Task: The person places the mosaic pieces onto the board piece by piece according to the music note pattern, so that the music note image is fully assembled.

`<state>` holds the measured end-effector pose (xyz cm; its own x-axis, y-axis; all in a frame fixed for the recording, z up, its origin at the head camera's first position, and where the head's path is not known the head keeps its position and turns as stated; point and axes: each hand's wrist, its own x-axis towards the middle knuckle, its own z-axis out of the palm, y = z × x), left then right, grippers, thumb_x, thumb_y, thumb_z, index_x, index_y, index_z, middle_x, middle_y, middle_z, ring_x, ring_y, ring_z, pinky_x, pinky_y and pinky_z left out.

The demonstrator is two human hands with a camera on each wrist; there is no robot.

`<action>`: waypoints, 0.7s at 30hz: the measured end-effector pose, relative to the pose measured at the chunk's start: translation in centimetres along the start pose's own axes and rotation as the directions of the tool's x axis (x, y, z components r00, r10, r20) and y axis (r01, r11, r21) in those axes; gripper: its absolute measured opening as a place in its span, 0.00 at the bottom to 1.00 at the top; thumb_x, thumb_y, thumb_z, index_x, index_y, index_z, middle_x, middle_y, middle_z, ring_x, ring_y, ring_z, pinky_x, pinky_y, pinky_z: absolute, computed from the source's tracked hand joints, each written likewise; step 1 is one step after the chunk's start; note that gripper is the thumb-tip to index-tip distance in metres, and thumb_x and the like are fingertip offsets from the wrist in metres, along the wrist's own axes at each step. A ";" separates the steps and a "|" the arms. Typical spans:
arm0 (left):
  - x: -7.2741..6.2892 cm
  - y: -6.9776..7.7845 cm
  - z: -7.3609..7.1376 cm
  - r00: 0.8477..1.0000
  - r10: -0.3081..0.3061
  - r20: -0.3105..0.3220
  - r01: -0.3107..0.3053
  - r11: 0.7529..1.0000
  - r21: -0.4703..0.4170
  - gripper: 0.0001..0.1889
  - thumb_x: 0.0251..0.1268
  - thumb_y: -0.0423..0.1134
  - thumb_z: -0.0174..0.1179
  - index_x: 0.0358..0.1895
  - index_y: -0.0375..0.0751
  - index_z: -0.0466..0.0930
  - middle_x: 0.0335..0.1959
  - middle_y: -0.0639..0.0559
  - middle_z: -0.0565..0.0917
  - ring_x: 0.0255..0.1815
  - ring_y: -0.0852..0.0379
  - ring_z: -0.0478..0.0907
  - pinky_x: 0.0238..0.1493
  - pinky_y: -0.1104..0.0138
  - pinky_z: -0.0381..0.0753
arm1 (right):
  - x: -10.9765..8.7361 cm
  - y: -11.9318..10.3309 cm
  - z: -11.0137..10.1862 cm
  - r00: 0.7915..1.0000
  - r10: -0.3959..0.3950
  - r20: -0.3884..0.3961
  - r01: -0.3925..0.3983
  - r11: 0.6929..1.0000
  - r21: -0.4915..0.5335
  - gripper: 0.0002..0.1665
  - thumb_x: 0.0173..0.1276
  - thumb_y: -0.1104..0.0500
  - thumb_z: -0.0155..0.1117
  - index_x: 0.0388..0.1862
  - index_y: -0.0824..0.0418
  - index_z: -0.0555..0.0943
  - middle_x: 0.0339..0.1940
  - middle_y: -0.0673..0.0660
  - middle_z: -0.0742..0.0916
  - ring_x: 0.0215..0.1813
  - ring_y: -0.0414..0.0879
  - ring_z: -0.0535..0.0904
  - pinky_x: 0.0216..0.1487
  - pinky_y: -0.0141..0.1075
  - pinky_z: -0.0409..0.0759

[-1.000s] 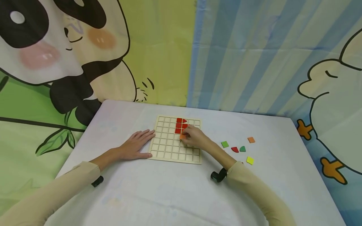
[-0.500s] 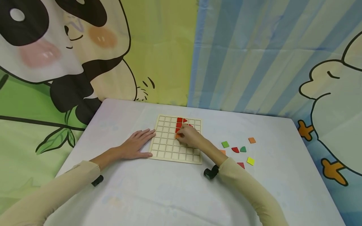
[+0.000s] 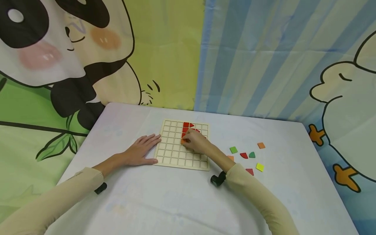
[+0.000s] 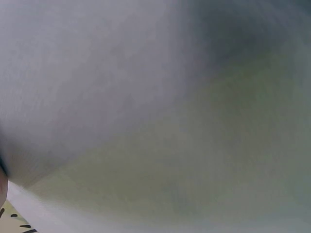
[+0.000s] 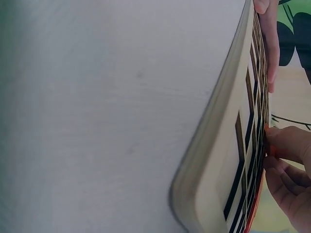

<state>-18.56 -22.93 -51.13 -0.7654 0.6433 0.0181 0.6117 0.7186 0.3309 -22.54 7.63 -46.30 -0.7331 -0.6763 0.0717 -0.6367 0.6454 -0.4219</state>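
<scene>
My right hand (image 3: 197, 141) pinches an orange square tile (image 3: 183, 142) over the gridded wooden board (image 3: 168, 153), just below the left column of red pieces (image 3: 186, 125). In the right wrist view, thumb and fingertips of the right hand (image 5: 290, 162) meet at the orange tile (image 5: 272, 151), right at the board's surface. Several red pieces are set in the far part of the grid, some hidden behind the hand; two have rounded or pointed shapes. Spread out flat, my left hand (image 3: 138, 151) touches the board's left edge with its fingertips and thumb.
Loose pieces lie right of the board: a green square (image 3: 233, 150), a red quarter-round (image 3: 243, 155), a green quarter-round (image 3: 252, 155), an orange square (image 3: 261, 145), a yellow square (image 3: 259, 167) and a red piece (image 3: 250, 171). Another orange piece (image 3: 231, 158) is partly behind the right forearm.
My right hand has moved slightly left with the orange tile, to the cell under the left red column. The forearm's shift uncovers a red and an orange piece. The left hand stays put.
</scene>
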 end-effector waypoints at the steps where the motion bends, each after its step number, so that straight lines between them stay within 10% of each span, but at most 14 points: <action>1: 0.0 0.0 -0.1 1.000 -0.004 0.006 0.004 1.000 0.002 0.50 0.59 0.69 0.56 0.78 0.49 0.47 0.80 0.51 0.50 0.80 0.45 0.46 0.75 0.44 0.46 | 0.0 0.0 0.0 1.000 0.005 0.003 -0.005 1.000 -0.002 0.13 0.67 0.60 0.65 0.47 0.65 0.86 0.42 0.58 0.84 0.42 0.47 0.79 0.39 0.31 0.78; 15: 0.0 0.1 -0.6 1.000 -0.019 0.025 0.019 1.000 0.007 0.49 0.60 0.69 0.55 0.79 0.50 0.46 0.81 0.52 0.49 0.81 0.46 0.44 0.75 0.45 0.45 | 0.0 -0.1 0.4 0.999 0.045 -0.013 -0.046 0.999 -0.012 0.18 0.67 0.57 0.66 0.51 0.66 0.84 0.42 0.59 0.82 0.40 0.46 0.78 0.38 0.31 0.77; 21: -0.1 0.1 -0.2 0.999 -0.023 0.040 0.023 1.000 0.007 0.49 0.61 0.69 0.55 0.79 0.50 0.45 0.81 0.53 0.47 0.81 0.46 0.43 0.75 0.45 0.44 | -3.1 0.2 -0.8 0.993 0.104 -0.055 -0.102 0.994 0.028 0.23 0.66 0.53 0.67 0.57 0.63 0.81 0.46 0.58 0.82 0.43 0.48 0.79 0.43 0.36 0.80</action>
<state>-18.46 -23.01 -50.95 -0.7707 0.6366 -0.0273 0.5956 0.7349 0.3244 -20.65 10.13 -45.89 -0.8073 -0.5851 0.0771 -0.5513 0.7011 -0.4522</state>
